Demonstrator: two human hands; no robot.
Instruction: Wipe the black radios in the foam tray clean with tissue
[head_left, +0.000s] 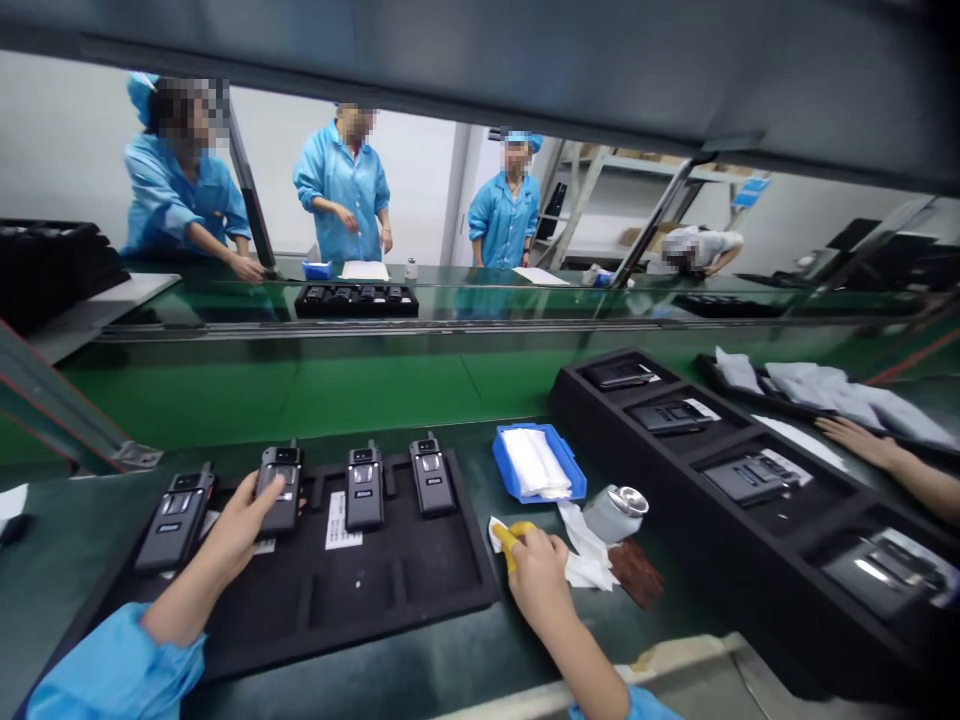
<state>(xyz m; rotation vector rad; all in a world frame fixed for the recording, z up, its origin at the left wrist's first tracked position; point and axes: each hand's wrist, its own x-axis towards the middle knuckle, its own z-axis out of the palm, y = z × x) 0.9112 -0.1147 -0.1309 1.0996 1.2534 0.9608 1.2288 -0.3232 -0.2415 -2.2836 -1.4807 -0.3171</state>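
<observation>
My left hand grips a black handheld radio, thumb across its front. That radio is one of several in a black foam tray. Beside it are a radio on the left and two more, a radio and a radio, on the right. My right hand, with yellow covers on its fingertips, pinches a small white wipe just right of the tray. A crumpled white wipe, a metal can and a reddish-brown cloth lie close to that hand.
A blue box of folded white wipes stands behind my right hand. Stacked black trays with radios rise on the right, with another person's hand beyond. Across the green divider, co-workers in blue stand near another tray.
</observation>
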